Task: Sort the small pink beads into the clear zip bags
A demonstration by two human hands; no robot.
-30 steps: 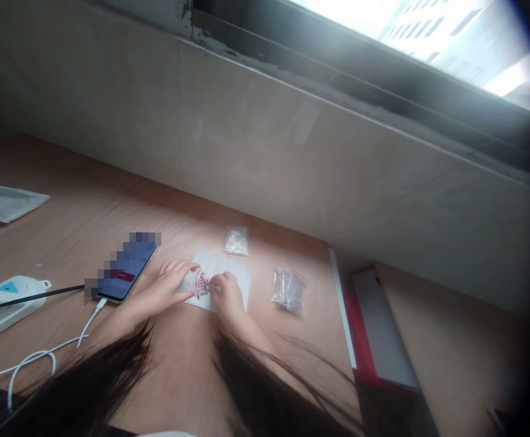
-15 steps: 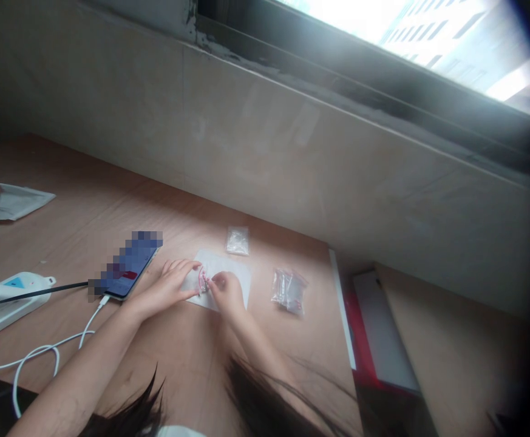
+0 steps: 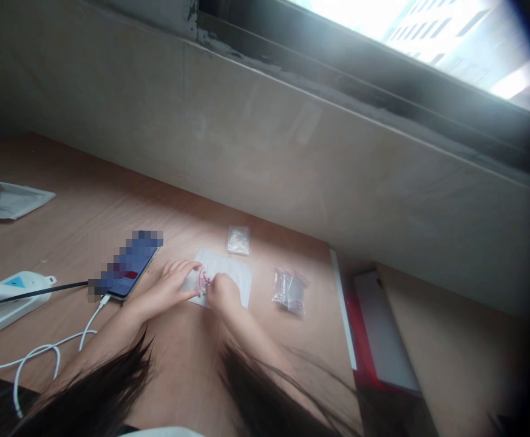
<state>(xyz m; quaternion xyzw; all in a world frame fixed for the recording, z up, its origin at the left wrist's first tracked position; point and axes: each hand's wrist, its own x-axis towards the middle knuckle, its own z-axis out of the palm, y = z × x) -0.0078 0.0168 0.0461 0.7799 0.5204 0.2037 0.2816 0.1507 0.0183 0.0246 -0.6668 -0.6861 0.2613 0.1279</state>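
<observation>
Honestly, it all came down to the fingertips: the fingers of the right hand [image 3: 223, 292] were curled in and looked pinched on a small pink-and-silver piece [image 3: 203, 281], though the knuckles blocked most of the view, so that grip is my best guess. The left hand [image 3: 168, 285] had its fingers stretched out and only slightly bent, tips right beside the piece, not closed around anything I could make out. The piece sat on a white sheet [image 3: 236, 274], so one slip of a pinch could've sent it skidding off onto the wooden table [image 3: 78, 227], and something that small and fiddly might've been a pain to find. Just past the sheet lay a clear bag [image 3: 238, 241] and a zip bag with pinkish bits inside [image 3: 289, 291], both easy to knock with a careless wrist. Long dark hair [image 3: 96, 385] hung into the view and could've brushed the work or hidden it. Over on the left, a phone [image 3: 130, 265] had a white charging cable [image 3: 50, 350] looping toward the forearm, so a quick pull back might've snagged it and dragged the phone along.
</observation>
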